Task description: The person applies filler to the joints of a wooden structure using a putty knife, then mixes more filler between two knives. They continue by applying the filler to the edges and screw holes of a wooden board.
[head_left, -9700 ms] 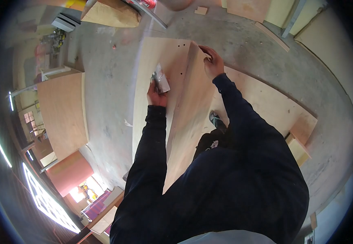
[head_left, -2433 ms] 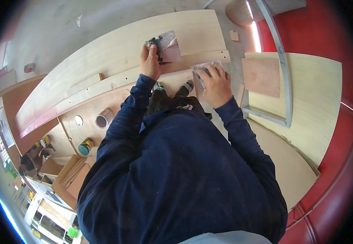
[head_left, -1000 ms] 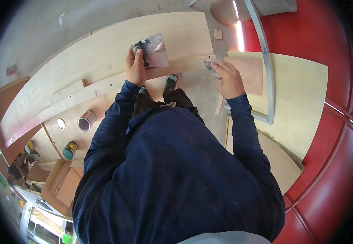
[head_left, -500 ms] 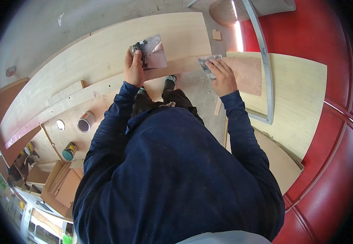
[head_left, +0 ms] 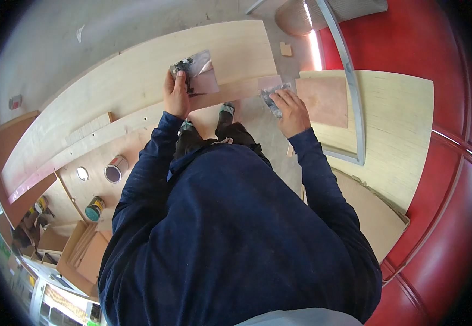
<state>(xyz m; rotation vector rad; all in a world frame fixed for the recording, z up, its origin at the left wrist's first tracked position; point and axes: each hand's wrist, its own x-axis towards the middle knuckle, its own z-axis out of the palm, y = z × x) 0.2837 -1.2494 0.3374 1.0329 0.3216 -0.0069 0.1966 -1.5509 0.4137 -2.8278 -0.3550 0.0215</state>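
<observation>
My left hand point(head_left: 177, 98) grips a square metal putty scraper point(head_left: 204, 76) by one side, thumb on top. Its blade is shiny and pinkish, with dark smears near the thumb. My right hand point(head_left: 292, 115) is closed on a second putty scraper point(head_left: 269, 83), smeared grey, its blade tilted toward the left hand. The two scrapers are apart. Both are held over a long pale plywood board point(head_left: 236, 49), whose near edge strip point(head_left: 154, 116) has several small holes. My right hand is beside the right end of that board.
To the right, a metal frame point(head_left: 359, 117) crosses a reddish wood piece point(head_left: 323, 100) and a pale panel point(head_left: 401, 130). A red surface point(head_left: 404, 38) lies beyond. At left are an open can point(head_left: 116, 169), a green-ended can point(head_left: 95, 208) and a cardboard box point(head_left: 73, 252). My feet point(head_left: 226, 111) stand by the board.
The right scraper has turned, its blade edge now angled up and left. My right hand has shifted slightly left and down. The left hand keeps its scraper, nearly still.
</observation>
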